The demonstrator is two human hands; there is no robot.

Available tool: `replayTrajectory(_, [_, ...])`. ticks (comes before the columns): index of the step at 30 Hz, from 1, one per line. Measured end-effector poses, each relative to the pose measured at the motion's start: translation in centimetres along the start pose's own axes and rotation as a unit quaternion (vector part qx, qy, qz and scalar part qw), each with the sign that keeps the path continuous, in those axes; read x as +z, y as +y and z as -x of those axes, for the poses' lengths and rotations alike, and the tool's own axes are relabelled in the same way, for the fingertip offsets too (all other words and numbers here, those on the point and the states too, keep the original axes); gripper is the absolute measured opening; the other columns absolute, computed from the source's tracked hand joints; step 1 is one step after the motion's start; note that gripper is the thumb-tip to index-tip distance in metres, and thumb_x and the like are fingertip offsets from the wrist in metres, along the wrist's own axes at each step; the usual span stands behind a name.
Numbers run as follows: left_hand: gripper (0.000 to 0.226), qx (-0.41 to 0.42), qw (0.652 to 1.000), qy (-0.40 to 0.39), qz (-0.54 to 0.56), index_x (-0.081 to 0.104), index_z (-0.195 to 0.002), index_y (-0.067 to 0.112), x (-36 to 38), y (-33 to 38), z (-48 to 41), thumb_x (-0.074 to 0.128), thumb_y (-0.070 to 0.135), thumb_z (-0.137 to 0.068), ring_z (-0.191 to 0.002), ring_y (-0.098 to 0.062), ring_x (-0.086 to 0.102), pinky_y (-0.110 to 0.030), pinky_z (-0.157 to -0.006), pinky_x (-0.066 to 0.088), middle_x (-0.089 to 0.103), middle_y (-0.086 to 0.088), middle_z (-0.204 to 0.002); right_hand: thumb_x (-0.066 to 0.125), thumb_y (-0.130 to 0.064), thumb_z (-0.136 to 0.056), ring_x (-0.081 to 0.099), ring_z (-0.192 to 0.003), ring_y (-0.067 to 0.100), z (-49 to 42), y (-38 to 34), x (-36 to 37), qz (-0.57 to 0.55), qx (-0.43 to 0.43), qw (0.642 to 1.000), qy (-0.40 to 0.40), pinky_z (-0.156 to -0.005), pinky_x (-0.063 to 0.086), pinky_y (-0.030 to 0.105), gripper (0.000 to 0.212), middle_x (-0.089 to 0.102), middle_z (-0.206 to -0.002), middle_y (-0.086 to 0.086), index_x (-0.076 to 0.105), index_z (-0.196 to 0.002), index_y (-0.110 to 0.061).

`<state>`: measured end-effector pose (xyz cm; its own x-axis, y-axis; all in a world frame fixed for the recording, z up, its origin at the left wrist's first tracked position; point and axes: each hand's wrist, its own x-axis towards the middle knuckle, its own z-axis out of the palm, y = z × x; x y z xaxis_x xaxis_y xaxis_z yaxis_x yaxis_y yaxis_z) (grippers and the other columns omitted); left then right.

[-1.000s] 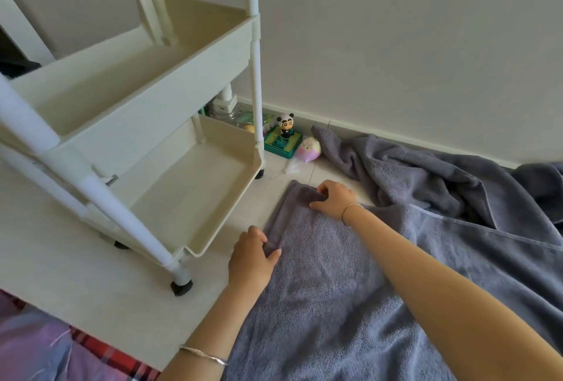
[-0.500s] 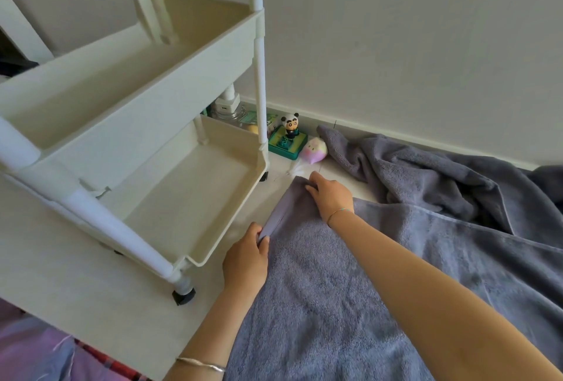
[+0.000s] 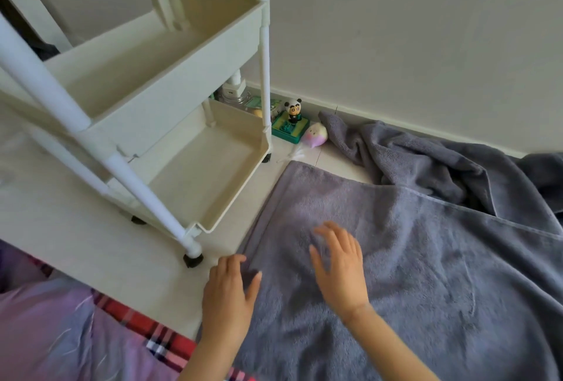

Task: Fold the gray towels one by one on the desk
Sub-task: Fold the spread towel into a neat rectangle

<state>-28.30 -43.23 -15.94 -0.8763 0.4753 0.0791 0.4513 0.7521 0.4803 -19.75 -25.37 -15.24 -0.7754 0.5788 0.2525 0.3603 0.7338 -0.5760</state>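
**Towel laid out, folding barely begun**

One towel (image 3: 411,274) lies spread flat on the bench (image 3: 76,228), just right of the cart (image 3: 195,45). Its left edge runs up from beside the cart's front wheel (image 3: 192,258). The left hand (image 3: 230,292) rests on that edge, right of the wheel. Its grip is slack, with the fingers relaxed and nothing visibly pinched. The right hand (image 3: 338,268), farther right of the cart, is over the towel with fingers spread, its grip wide and holding nothing. It is blurred, so whether it touches the cloth cannot be told.

This looks like the smoothing stage before a fold. A hem (image 3: 457,207) crossing the towel's far side may mark a first fold, but that cannot be settled. No finished, folded towel is in view. A heap (image 3: 426,167) of more grey towel sits crumpled right of the cart against the wall (image 3: 396,30), so at least one more waits. Most of the task appears to be left: folding this towel down, then taking up the heap.
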Motion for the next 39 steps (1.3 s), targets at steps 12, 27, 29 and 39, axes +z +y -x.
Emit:
replayTrajectory(12, [0.023, -0.117, 0.981, -0.132, 0.085, 0.057, -0.095, 0.012, -4.2, -2.7, 3.4, 0.065, 0.031, -0.088, -0.078, -0.019, 0.055, -0.026, -0.068, 0.042, 0.059, -0.002, -0.084, 0.047, -0.034, -0.087, 0.044, -0.122, 0.017, 9.6, -1.5, 1.3, 0.048, -0.100, 0.989, -0.100, -0.108, 0.025, 0.036, 0.033, 0.055, -0.128, -0.002, 0.057, -0.116, -0.023])
replayTrajectory(27, [0.024, -0.083, 0.993, -0.015, -0.084, 0.052, -0.104, 0.013, -4.0, -1.9, 4.1, 0.066, 0.010, -0.084, -0.094, -0.028, 0.055, -0.038, -0.072, 0.049, 0.055, -0.009, -0.105, 0.034, -0.041, -0.094, 0.041, -0.132, 0.018, 11.6, -1.0, -0.9, 0.079, -0.074, 0.982, -0.154, -0.116, 0.009, 0.031, 0.048, 0.045, -0.143, -0.002, 0.047, -0.135, -0.021])
replayTrajectory(29, [0.040, 0.004, 0.996, 0.025, -0.080, 0.057, -0.119, 0.008, -3.0, -0.8, 4.2, 0.068, 0.010, -0.081, -0.105, -0.033, 0.058, -0.042, -0.082, 0.051, 0.059, -0.013, -0.117, 0.032, -0.043, -0.095, 0.035, -0.135, 0.016, 11.9, -0.3, -1.8, 0.062, -0.067, 0.985, -0.144, -0.118, 0.009, 0.030, 0.049, 0.041, -0.146, -0.004, 0.045, -0.137, -0.022])
replayTrajectory(39, [0.078, 0.252, 0.941, -0.205, -0.093, -0.001, -0.150, 0.030, 3.1, 8.3, 7.0, -0.019, 0.064, -0.082, -0.146, -0.023, -0.006, -0.039, -0.114, -0.012, -0.005, 0.002, -0.158, 0.059, -0.014, -0.090, 0.048, -0.115, 0.008, 12.8, 5.0, -12.7, -0.078, 0.125, 0.987, 0.058, -0.102, 0.037, 0.024, 0.031, 0.052, -0.122, -0.004, 0.055, -0.121, -0.018])
